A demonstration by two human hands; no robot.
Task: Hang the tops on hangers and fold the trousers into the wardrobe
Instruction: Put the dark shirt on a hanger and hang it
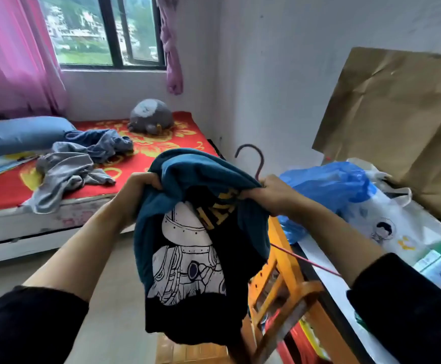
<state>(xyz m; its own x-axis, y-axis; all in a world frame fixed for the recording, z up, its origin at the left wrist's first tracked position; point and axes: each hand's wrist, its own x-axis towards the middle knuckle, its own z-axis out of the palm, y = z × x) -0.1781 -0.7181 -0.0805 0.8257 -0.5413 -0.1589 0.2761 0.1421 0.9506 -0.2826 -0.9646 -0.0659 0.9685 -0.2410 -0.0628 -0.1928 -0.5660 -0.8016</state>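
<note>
A dark teal and black top [188, 245] with a white astronaut print hangs in front of me. My left hand [138, 190] grips its bunched fabric at the upper left. My right hand [272, 191] grips the fabric at the upper right together with a red wire hanger [256, 158], whose hook sticks up above the hand and whose thin red arm shows below my right forearm. On the bed lie grey trousers [67, 174] and a crumpled blue garment [101, 143].
The bed [161, 153] with a red flowered cover stands at the left, bearing a blue pillow [17, 132] and a grey plush toy [149, 115]. At the right a table [329, 279] carries a blue plastic bag [327, 185], white bags and brown cardboard [398, 111]. An orange wooden chair [280, 279] stands beneath.
</note>
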